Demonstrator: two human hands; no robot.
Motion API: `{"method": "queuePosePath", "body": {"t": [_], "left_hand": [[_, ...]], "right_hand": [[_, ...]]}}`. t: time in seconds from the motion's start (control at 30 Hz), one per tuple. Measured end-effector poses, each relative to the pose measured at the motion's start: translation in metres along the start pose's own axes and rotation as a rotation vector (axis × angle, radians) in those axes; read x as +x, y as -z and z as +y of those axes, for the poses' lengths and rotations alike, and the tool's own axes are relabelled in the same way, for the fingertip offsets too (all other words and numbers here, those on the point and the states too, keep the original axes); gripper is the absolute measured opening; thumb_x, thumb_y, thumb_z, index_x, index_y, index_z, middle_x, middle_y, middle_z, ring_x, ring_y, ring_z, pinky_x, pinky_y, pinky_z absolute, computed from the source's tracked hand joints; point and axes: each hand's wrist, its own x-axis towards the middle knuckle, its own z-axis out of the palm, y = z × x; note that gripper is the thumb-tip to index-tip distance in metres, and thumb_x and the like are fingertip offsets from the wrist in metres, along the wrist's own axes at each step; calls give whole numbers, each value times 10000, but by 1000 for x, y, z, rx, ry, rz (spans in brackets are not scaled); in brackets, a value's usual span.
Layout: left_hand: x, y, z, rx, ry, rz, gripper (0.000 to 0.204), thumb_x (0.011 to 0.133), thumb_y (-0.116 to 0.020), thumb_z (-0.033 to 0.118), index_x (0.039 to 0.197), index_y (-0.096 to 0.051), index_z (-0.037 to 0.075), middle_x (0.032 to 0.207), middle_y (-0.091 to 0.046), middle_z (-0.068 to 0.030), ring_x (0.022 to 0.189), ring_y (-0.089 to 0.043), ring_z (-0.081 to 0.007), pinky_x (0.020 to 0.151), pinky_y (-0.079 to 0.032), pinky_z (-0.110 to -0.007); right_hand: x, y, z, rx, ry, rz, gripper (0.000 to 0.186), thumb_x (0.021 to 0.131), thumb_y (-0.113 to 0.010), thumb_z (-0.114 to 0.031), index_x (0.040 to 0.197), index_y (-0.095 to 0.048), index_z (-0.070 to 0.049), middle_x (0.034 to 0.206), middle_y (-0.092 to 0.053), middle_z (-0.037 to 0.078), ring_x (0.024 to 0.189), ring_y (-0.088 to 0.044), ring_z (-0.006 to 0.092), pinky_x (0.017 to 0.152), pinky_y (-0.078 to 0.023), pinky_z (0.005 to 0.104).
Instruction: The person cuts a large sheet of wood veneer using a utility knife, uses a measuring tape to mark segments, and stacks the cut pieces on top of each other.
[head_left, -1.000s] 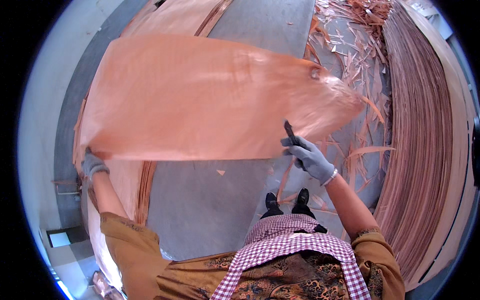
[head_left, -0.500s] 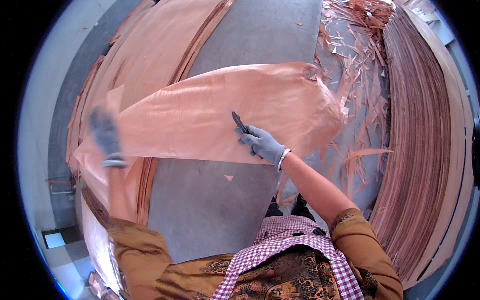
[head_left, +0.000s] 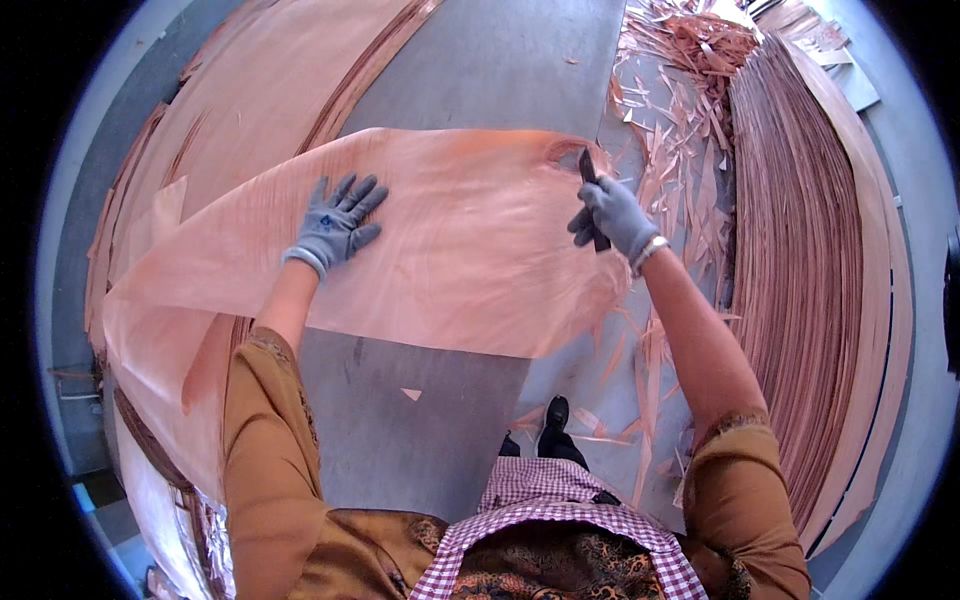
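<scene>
A thin reddish wood veneer sheet (head_left: 440, 270) lies crosswise over a grey board (head_left: 420, 440) and a stack of similar sheets on the left. My left hand (head_left: 338, 215), gloved in grey, rests flat on the sheet with its fingers spread. Gripped in my gloved right hand (head_left: 610, 215) is a dark, narrow tool (head_left: 586, 163), which looks like a blade, held over the sheet's right end beside a torn knot hole (head_left: 562, 155). The sheet's right end is wrinkled.
A pile of flat veneer sheets (head_left: 220, 100) runs along the left. Loose veneer scraps (head_left: 700, 50) cover the grey surface right of the board, heaped at the back. A tall striped veneer stack (head_left: 800, 280) stands on the right. My shoe (head_left: 556, 415) shows below.
My left hand moved from the sheet's left end rightward onto its middle, fingers now spread. My right hand with the tool moved up and right to the knot. The sheet now lies lower and flatter.
</scene>
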Motion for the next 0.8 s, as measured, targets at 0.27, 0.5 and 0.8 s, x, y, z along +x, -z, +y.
{"method": "queuePosePath", "body": {"t": [0.27,0.5,0.8], "left_hand": [[36,28,-27,108,-140,-46,522,905,-423,395,1405,-355,262,1469,-334,-24,1367,-277,-243,1134,-97,-482],[71,7,107,-235,184,410,454,915,-417,396,1343,-457,251,1435,-384,-76,1330,-336,-305,1090,-177,-509],[86,19,163,-319,195,360,481,925,-340,454,1373,-414,293,1482,-309,-40,1379,-233,-284,1068,-79,-601]], "right_hand": [[93,-39,-43,-319,-29,100,180,885,-491,-148,861,-626,-33,680,-651,142,550,-654,253,464,-533,373],[114,-68,-27,-2066,273,-257,182,787,-614,-160,926,-730,-139,989,-678,112,892,-665,287,724,-541,386],[34,-81,7,-1858,203,-303,190,757,-650,-256,868,-733,-125,881,-697,91,824,-678,265,676,-539,352]]}}
